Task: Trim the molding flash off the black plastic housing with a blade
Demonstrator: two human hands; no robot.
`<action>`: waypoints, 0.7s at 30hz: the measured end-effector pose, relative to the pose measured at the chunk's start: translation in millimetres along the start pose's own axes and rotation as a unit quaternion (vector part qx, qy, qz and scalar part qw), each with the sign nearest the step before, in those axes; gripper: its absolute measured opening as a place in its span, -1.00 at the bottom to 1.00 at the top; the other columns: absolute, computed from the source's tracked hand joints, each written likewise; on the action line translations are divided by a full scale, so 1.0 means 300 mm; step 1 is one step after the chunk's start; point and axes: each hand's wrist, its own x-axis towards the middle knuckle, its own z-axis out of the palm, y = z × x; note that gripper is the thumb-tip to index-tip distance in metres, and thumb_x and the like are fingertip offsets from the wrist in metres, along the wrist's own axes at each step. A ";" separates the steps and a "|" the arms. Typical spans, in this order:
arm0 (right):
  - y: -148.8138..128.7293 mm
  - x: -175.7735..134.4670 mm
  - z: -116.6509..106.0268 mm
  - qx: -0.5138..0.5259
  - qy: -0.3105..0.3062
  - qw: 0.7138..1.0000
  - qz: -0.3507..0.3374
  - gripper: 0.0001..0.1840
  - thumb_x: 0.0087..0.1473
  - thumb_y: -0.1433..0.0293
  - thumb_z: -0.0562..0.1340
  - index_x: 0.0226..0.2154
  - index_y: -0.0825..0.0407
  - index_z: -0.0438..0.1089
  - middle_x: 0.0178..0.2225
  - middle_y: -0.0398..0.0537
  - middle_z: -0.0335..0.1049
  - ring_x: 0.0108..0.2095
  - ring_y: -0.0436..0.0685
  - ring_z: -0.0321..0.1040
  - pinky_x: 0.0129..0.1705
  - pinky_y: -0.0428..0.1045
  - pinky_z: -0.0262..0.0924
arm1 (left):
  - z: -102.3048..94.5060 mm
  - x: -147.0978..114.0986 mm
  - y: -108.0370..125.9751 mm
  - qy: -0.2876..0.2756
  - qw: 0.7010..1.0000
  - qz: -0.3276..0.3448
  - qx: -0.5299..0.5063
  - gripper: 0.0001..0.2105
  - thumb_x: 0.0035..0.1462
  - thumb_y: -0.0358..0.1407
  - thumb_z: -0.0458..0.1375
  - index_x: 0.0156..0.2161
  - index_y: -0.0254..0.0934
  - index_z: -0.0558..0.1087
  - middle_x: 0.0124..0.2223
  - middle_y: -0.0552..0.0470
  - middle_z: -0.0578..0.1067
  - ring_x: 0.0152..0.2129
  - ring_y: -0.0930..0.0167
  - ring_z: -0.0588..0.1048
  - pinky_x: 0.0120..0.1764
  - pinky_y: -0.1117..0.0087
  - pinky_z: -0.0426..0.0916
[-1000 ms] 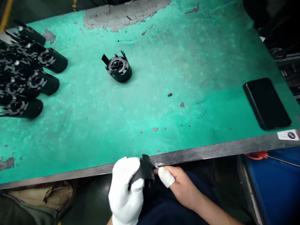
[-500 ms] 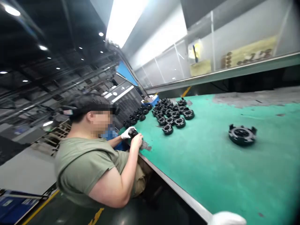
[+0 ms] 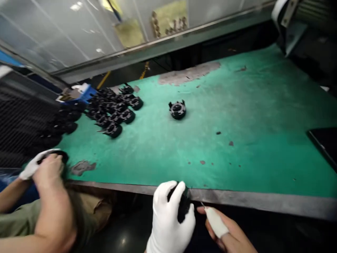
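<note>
At bottom centre, the gloved left hand (image 3: 168,219) wraps its fingers (image 3: 176,196) around a black part (image 3: 182,208). The right hand (image 3: 228,233), beside it, pinches a thin blade (image 3: 202,204). A blue tray (image 3: 79,92) at upper left holds something I cannot make out.

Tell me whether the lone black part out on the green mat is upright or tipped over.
Upright. The lone part rests flat on the mat, its ringed face and small tabs pointing up.

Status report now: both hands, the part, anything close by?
Left hand, gloved, grips black part below table edge. Right hand, taped finger, holds thin blade beside it. Co-worker's hands at left, apart.
</note>
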 end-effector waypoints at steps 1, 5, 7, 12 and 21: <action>-0.008 0.006 0.000 0.022 -0.007 1.000 0.011 -0.42 0.29 0.03 0.04 0.12 0.03 0.45 -0.32 0.07 0.53 -0.38 0.14 0.47 -0.19 0.05 0.44 | 0.018 0.000 -0.007 0.009 1.000 0.009 0.011 -0.50 0.08 -0.43 0.25 0.16 -0.26 0.36 0.10 -0.20 0.31 0.09 0.18 0.35 0.11 0.04 0.38; -0.058 0.063 0.009 0.063 -0.049 0.996 -0.042 -0.46 0.31 0.03 0.05 0.11 -0.02 0.45 -0.03 0.07 0.50 -0.05 0.21 0.42 0.19 0.12 0.19 | 0.048 0.005 -0.006 0.018 1.000 0.018 -0.008 -0.54 0.08 -0.41 0.30 0.11 -0.36 0.40 0.10 -0.22 0.32 0.08 0.20 0.35 0.15 0.11 0.35; -0.073 0.082 0.012 0.073 -0.056 0.994 -0.058 -0.51 0.32 0.07 0.06 0.06 -0.03 0.49 -0.06 0.04 0.51 -0.09 0.19 0.43 0.14 0.09 0.24 | 0.049 0.011 -0.001 0.024 0.999 0.021 -0.009 -0.55 0.07 -0.40 0.32 0.09 -0.36 0.41 0.09 -0.22 0.33 0.08 0.19 0.35 0.15 0.11 0.36; -0.086 0.091 0.001 0.078 -0.056 0.993 -0.062 -0.56 0.34 0.14 0.05 0.00 -0.03 0.52 -0.09 0.04 0.53 -0.08 0.21 0.44 0.04 0.07 0.30 | 0.055 0.031 0.008 0.031 0.999 0.031 -0.014 -0.56 0.01 -0.46 0.34 0.03 -0.34 0.43 0.01 -0.20 0.38 0.03 0.13 0.42 0.06 0.03 0.42; -0.087 0.095 -0.006 0.010 -0.036 0.999 0.001 -0.67 0.31 0.21 0.09 -0.20 -0.01 0.53 -0.27 -0.03 0.51 -0.17 0.17 0.43 0.01 0.03 0.28 | 0.082 0.027 0.000 0.045 0.997 0.051 -0.023 -0.63 -0.13 -0.55 0.38 -0.16 -0.39 0.45 -0.13 -0.17 0.38 -0.08 0.00 0.47 -0.11 -0.06 0.49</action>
